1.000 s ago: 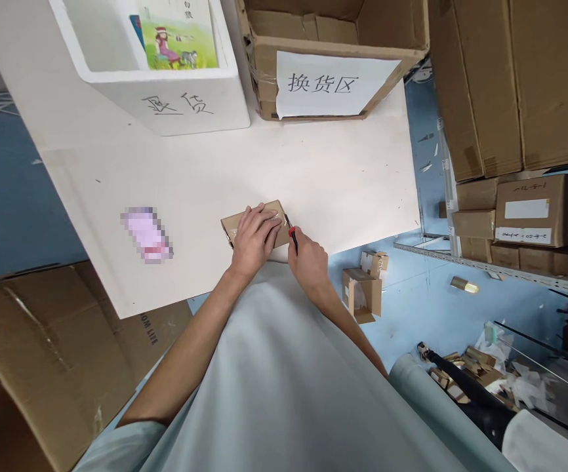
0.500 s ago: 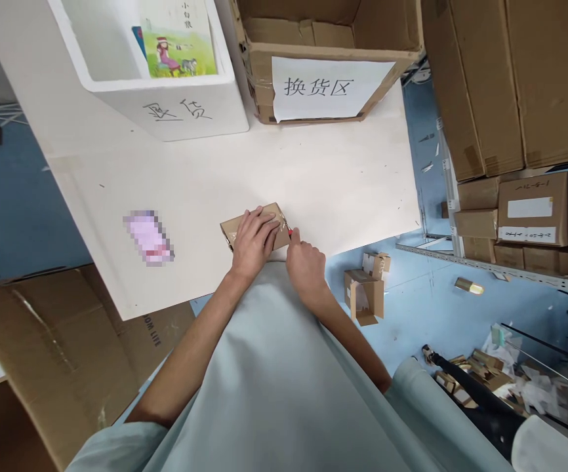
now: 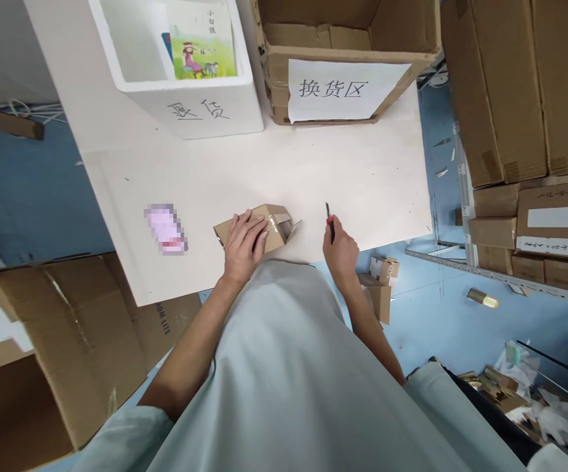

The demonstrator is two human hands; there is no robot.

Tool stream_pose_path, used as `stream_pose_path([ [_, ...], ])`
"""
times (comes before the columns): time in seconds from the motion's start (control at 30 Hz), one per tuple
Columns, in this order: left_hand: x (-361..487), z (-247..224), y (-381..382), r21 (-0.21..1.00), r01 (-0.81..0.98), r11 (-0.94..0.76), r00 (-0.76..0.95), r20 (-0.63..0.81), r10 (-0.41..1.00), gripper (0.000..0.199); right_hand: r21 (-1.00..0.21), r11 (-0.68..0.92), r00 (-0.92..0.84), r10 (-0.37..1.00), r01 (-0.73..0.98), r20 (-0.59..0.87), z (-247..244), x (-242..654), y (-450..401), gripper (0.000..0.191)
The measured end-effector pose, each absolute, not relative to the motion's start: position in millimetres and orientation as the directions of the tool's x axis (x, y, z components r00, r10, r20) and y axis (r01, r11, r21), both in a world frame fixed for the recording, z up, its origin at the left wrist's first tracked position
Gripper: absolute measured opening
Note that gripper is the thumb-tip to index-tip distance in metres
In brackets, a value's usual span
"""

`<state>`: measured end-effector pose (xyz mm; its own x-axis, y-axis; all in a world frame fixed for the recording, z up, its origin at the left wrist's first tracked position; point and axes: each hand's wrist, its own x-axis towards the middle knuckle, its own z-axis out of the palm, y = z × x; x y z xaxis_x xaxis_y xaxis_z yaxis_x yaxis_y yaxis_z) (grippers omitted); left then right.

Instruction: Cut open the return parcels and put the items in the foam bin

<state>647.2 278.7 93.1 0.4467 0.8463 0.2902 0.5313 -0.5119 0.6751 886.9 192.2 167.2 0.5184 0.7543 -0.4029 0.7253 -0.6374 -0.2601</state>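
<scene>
A small brown cardboard box [image 3: 275,219] lies on the white table [image 3: 284,170] near its front edge, with the flaps at its right end partly open. My left hand [image 3: 243,246] rests on top of the box, fingers spread over the cardboard. To the right of the box, my right hand [image 3: 340,252] is closed around a red and black utility knife [image 3: 330,226], whose blade points away from me. The knife does not touch the box. A pixelated pinkish object [image 3: 166,228] lies on the table to the left.
A white foam bin [image 3: 225,115] with picture books [image 3: 202,46] stands at the back left. Beside it is a large labelled carton [image 3: 284,98]. Stacked boxes [image 3: 554,219] fill a shelf at right. Cartons [image 3: 87,328] stand at lower left.
My right hand has moved right with the knife, away from the box. The box's right end now shows loosened flaps. My left hand has stayed on the box.
</scene>
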Motion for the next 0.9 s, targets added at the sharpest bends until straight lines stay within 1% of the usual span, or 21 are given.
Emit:
stream_pose_path([
  [0.07, 622, 90, 271, 0.659, 0.55, -0.513, 0.415, 0.317, 0.853, 0.033, -0.199, -0.669, 0.547, 0.714, 0.716, -0.437, 124, 902, 204, 0.053],
  [0.17, 588, 86, 258, 0.638, 0.598, -0.485, 0.413, 0.273, 0.869, 0.037, -0.14, -0.677, 0.538, 0.678, 0.723, -0.501, 68, 913, 217, 0.061],
  [0.27, 565, 83, 246, 0.621, 0.655, -0.43, 0.365, 0.238, 0.9, 0.039, -0.129, -0.674, 0.507, 0.654, 0.727, -0.562, 38, 914, 219, 0.067],
  [0.33, 555, 83, 241, 0.617, 0.69, -0.378, 0.303, 0.228, 0.925, 0.039, -0.139, -0.667, 0.498, 0.663, 0.732, -0.559, 32, 910, 216, 0.069],
  [0.4, 547, 85, 236, 0.623, 0.723, -0.298, 0.224, 0.197, 0.954, 0.039, -0.213, -0.638, 0.476, 0.721, 0.74, -0.504, 31, 904, 213, 0.066],
  [0.43, 544, 87, 233, 0.628, 0.735, -0.254, 0.185, 0.175, 0.967, 0.04, -0.291, -0.618, 0.453, 0.758, 0.731, -0.47, 31, 899, 212, 0.063],
  [0.47, 541, 90, 231, 0.634, 0.744, -0.211, 0.149, 0.151, 0.977, 0.041, -0.399, -0.595, 0.42, 0.791, 0.698, -0.445, 31, 893, 212, 0.06],
  [0.5, 538, 93, 228, 0.642, 0.747, -0.173, 0.118, 0.129, 0.985, 0.043, -0.524, -0.573, 0.377, 0.816, 0.63, -0.439, 31, 887, 213, 0.06],
  [0.53, 536, 96, 226, 0.651, 0.746, -0.142, 0.093, 0.109, 0.99, 0.045, -0.646, -0.554, 0.327, 0.832, 0.525, -0.448, 31, 879, 214, 0.063],
  [0.57, 535, 100, 224, 0.662, 0.741, -0.116, 0.072, 0.093, 0.993, 0.046, -0.739, -0.541, 0.276, 0.841, 0.4, -0.466, 31, 871, 216, 0.067],
  [0.6, 534, 103, 223, 0.674, 0.733, -0.092, 0.054, 0.077, 0.996, 0.047, -0.798, -0.532, 0.232, 0.845, 0.283, -0.481, 33, 864, 217, 0.071],
  [0.63, 534, 106, 222, 0.687, 0.723, -0.069, 0.034, 0.065, 0.997, 0.048, -0.829, -0.525, 0.203, 0.848, 0.195, -0.489, 35, 858, 218, 0.074],
  [0.67, 535, 107, 222, 0.703, 0.709, -0.044, 0.013, 0.05, 0.999, 0.049, -0.843, -0.518, 0.194, 0.85, 0.143, -0.49, 38, 854, 219, 0.076],
  [0.77, 543, 104, 226, 0.774, 0.63, 0.062, -0.024, -0.06, 0.998, 0.052, -0.855, -0.505, 0.243, 0.849, 0.116, -0.469, 51, 852, 218, 0.077],
  [0.83, 553, 96, 232, 0.835, 0.518, 0.184, -0.026, -0.2, 0.98, 0.051, -0.859, -0.492, 0.293, 0.849, 0.139, -0.439, 63, 859, 213, 0.077],
  [0.9, 564, 88, 240, 0.861, 0.36, 0.359, -0.022, -0.377, 0.926, 0.051, -0.857, -0.479, 0.327, 0.854, 0.191, -0.405, 73, 870, 207, 0.075],
])
